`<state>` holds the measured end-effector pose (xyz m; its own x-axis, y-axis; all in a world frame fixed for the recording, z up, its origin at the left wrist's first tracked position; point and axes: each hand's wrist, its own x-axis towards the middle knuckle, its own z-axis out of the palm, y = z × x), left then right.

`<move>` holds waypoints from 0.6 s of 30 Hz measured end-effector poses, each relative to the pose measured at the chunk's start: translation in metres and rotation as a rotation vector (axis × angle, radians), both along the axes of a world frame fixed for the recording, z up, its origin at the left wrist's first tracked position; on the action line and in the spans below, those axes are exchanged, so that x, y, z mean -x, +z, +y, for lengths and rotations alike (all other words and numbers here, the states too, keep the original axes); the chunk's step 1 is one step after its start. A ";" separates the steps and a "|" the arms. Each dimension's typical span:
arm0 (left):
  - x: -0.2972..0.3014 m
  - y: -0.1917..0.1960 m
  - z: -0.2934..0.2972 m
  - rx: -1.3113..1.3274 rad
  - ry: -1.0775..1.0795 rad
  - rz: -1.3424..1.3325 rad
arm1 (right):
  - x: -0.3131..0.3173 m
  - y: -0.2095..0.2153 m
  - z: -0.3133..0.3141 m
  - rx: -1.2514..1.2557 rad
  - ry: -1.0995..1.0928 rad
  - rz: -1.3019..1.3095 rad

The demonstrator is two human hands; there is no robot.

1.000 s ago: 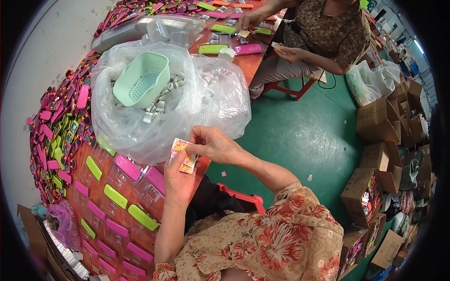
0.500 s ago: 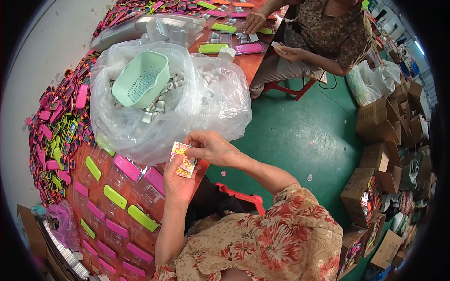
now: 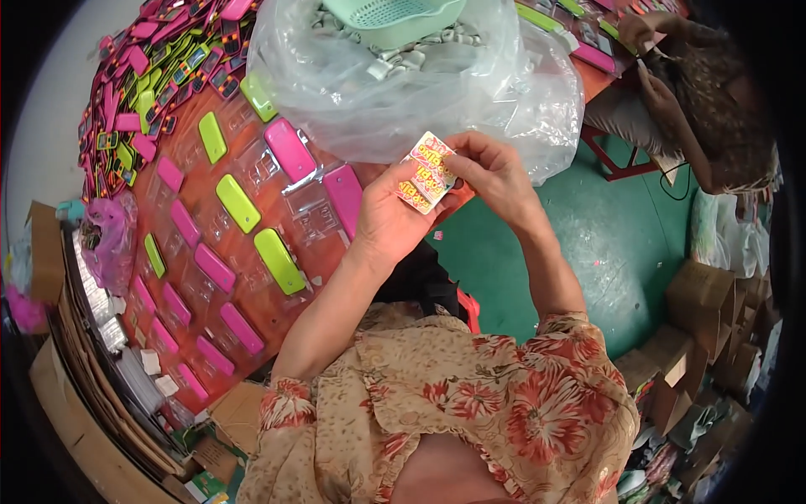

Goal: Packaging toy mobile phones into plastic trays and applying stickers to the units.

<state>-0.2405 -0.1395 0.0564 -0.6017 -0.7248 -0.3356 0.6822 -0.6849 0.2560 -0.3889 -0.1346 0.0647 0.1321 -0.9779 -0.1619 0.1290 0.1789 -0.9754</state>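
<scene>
A small white card (image 3: 426,175) with red and yellow print, perhaps a thin stack of cards, is held in front of me above the table's right edge. My left hand (image 3: 388,210) grips its lower left side, thumb across the face. At the right side, my right hand (image 3: 494,175) pinches its edge between thumb and bent fingers; those fingertips are partly hidden. Nearest on the table lie a pink toy phone shell (image 3: 343,200) and another pink shell (image 3: 289,149), each by clear plastic blister packaging (image 3: 309,210).
A large clear plastic bag (image 3: 353,118) of small grey-white pieces holds a mint-green basket (image 3: 395,21). Toy phones (image 3: 155,92) are heaped at the far left, with green shells (image 3: 238,203) in rows nearer. A co-worker (image 3: 714,92) sits far right; cardboard boxes (image 3: 701,298) stand on the right floor.
The view has swung, so the table, bag and co-worker sit higher and further right in it. My hands still grip the card, now tilted differently, with the right thumb at its edge.
</scene>
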 end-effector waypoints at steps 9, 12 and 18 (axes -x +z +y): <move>-0.021 -0.003 0.009 0.012 0.065 -0.094 | -0.016 0.012 0.002 -0.010 0.064 0.141; -0.029 -0.002 0.011 -0.005 0.093 -0.119 | -0.019 0.013 -0.001 -0.025 0.106 0.149; -0.038 -0.004 0.014 -0.001 0.125 -0.117 | -0.025 0.011 -0.006 -0.035 0.169 0.152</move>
<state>-0.2025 -0.1258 0.0522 -0.4637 -0.7913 -0.3984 0.7280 -0.5966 0.3378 -0.3636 -0.1405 0.0758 0.2654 -0.9372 -0.2264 -0.0537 0.2201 -0.9740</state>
